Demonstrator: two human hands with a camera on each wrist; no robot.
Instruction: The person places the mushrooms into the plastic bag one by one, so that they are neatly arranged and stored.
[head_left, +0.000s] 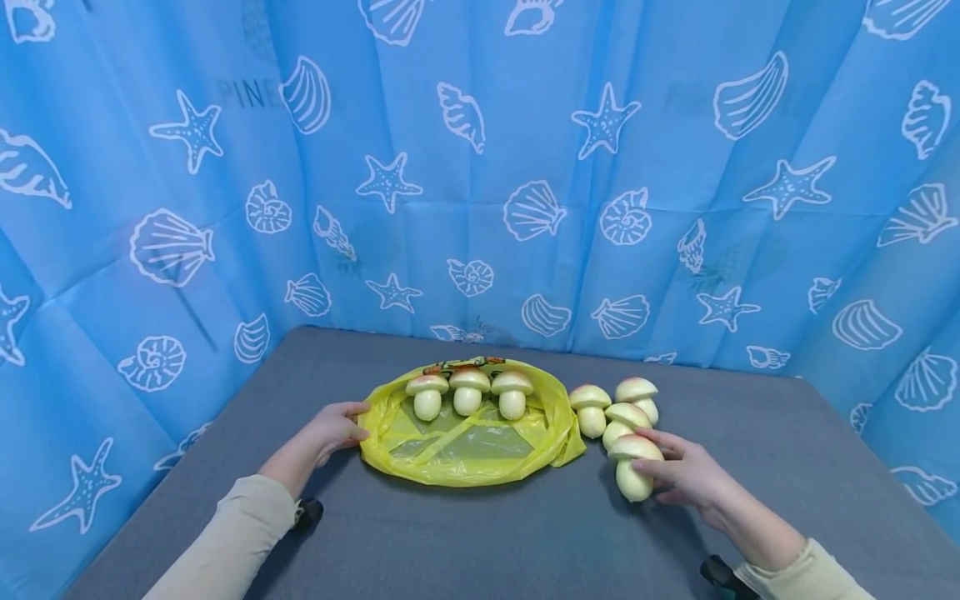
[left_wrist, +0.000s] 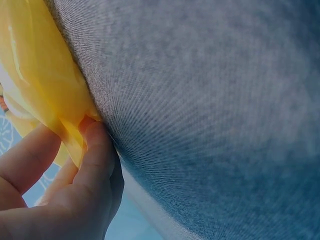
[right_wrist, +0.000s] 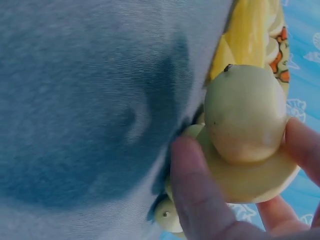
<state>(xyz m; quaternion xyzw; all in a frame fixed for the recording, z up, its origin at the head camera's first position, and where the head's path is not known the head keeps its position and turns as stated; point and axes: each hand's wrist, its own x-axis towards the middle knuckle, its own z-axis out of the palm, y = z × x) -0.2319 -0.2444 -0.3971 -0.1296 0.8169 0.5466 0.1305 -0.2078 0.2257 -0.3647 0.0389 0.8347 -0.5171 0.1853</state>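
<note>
We grip mushroom (head_left: 632,469) by cap in right hand (head_left: 692,477), just right of bag (head_left: 446,473); left hand (head_left: 335,431) pinches bag rim. Mushroom looks light, firm, smooth: we favour cap; bag seems thin, limp.

Yellow plastic bag (head_left: 450,477), thin, crinkled, mouth spread wide in an oval, colored print on far rim; left hand (head_left: 337,431) pinches its left edge. Three mushroom-shaped pieces (head_left: 468,402) in the bag, side by side along the far side, caps toward the far rim, stems toward the person. All pale cream-green, caps tinged reddish on top. Three loose mushrooms (head_left: 590,410) clustered just beside the bag's right end. Held mushroom (head_left: 635,477) in right hand (head_left: 688,475), gripped by the cap, stem down, dark spot at stem end.
</note>
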